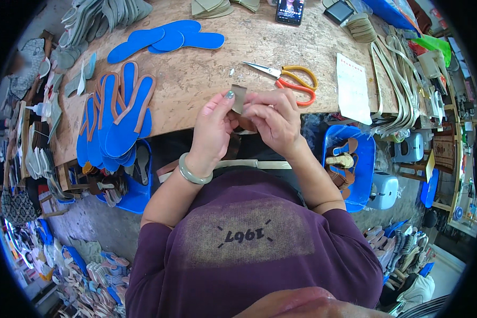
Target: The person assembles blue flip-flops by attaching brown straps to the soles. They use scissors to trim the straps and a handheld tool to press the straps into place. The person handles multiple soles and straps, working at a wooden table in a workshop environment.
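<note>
Close together at the table's front edge, both hands grip a small olive-grey strip of material (239,98). My left hand (213,121) pinches the strip's left side between thumb and fingers. On the other side, my right hand (276,117) has its fingers closed at the strip's right edge. Just below the strip, a brown piece (246,125) shows between the hands; most of it is hidden, and I cannot tell whether it is joined to the strip. Scissors (274,72) with yellow and orange handles lie slightly open just beyond my right hand.
Blue insoles with brown edging (128,131) pile at the table's left, plain blue insoles (202,41) behind them. A paper sheet (353,87) and long pale strips (400,87) lie right. A phone (290,11) stands far back. Blue bins (363,183) hang below the table edge.
</note>
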Motion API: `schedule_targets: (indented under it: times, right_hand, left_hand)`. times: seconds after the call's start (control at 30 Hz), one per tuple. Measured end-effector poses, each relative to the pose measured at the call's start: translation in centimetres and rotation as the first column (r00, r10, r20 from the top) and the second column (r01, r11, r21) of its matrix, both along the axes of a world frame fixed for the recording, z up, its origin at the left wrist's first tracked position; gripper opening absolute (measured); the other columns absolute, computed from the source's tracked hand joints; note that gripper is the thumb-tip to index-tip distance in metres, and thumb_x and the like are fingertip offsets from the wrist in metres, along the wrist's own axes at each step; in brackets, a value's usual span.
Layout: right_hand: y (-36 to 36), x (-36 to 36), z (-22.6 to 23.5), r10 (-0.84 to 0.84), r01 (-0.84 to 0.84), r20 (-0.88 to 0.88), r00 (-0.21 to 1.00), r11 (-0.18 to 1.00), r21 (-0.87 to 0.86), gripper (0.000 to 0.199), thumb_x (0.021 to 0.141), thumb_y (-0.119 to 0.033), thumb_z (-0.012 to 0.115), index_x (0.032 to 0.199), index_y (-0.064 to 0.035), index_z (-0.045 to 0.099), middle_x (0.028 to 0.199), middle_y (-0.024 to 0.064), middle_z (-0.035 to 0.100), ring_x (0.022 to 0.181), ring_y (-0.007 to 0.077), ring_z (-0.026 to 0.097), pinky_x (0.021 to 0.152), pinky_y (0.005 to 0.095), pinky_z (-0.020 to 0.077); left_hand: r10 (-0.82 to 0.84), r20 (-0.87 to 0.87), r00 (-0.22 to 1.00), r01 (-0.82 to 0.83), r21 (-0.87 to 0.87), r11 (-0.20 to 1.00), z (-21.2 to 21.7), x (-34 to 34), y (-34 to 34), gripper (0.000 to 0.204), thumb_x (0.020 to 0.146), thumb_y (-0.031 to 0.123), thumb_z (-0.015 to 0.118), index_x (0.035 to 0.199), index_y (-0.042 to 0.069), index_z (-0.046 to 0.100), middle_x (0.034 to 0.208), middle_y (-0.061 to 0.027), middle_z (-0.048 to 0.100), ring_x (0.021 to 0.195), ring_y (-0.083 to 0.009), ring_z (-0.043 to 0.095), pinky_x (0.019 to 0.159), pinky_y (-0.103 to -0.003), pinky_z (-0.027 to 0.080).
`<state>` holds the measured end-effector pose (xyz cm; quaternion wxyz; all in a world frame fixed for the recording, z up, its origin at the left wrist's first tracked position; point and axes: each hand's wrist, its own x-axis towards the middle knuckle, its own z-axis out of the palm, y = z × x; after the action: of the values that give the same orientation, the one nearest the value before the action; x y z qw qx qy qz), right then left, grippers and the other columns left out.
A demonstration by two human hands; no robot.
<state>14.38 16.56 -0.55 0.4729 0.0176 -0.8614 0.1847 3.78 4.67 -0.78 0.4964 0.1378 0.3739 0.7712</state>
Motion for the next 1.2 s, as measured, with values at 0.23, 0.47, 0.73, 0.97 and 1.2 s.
schedule_targets:
  times: [0.23,0.47,0.73,0.97,1.2]
  right_hand:
    - [-0.1,1.1,0.0,0.438,-0.164,-0.163,0.884,-0.036,-0.986,0.012,0.087,-0.006,0.060,0.099,-0.0014,0.061,0.092,0.0080,0.064,0.072,0.0148,0.061,0.063,0.0240,0.0464]
    - [1.0,0.6,-0.5,0.516,-0.120,-0.146,0.844,-0.084,-0.989,0.019,0.090,-0.017,0.062,0.099,0.0000,0.063,0.087,0.0074,0.066,0.062,0.0083,0.059,0.053,0.0178,0.0424]
    - [1.1,0.5,-0.6,0.498,-0.050,-0.078,0.864,-0.069,-0.996,0.018,0.089,-0.015,0.062,0.098,0.0006,0.065,0.082,0.0046,0.067,0.059,0.0062,0.058,0.050,0.0166,0.0395]
    - [0.0,0.8,0.6,0.366,0.128,0.247,0.897,0.320,-0.939,0.020,0.090,-0.012,0.058,0.103,0.0008,0.066,0.081,0.0025,0.068,0.059,0.0056,0.058,0.054,0.0187,0.0452]
    - [-0.4,0.9,0.5,0.253,0.176,0.370,0.894,0.562,-0.808,0.017,0.091,-0.009,0.058,0.100,0.0019,0.067,0.077,0.0021,0.067,0.061,0.0054,0.058,0.056,0.0194,0.0461]
  left_hand:
    - [0.182,-0.840,0.512,-0.258,0.053,0.965,-0.1,0.6,0.9,0.023,0.099,0.012,0.045,0.114,0.004,0.061,0.102,-0.0088,0.067,0.085,-0.0155,0.065,0.072,-0.027,0.052]
    - [0.155,-0.919,0.363,-0.250,0.064,0.966,-0.2,0.9,0.8,0.025,0.096,0.008,0.050,0.118,0.005,0.061,0.104,-0.0088,0.068,0.085,-0.0134,0.064,0.076,-0.026,0.051]
    - [0.108,-0.964,0.243,-0.264,0.041,0.964,-0.6,0.6,0.2,0.029,0.091,0.001,0.053,0.119,0.005,0.060,0.112,-0.0151,0.065,0.088,-0.0228,0.067,0.075,-0.030,0.054]
    - [0.067,-0.996,0.067,-0.300,0.044,0.953,-0.7,0.6,0.2,0.033,0.087,0.000,0.056,0.120,0.002,0.059,0.115,-0.0168,0.063,0.088,-0.0275,0.068,0.076,-0.033,0.054]
    - [0.008,-0.999,0.035,-0.303,-0.003,0.953,-0.2,1.0,0.0,0.036,0.087,0.000,0.057,0.122,0.002,0.058,0.109,-0.0166,0.065,0.086,-0.0271,0.068,0.073,-0.033,0.054]
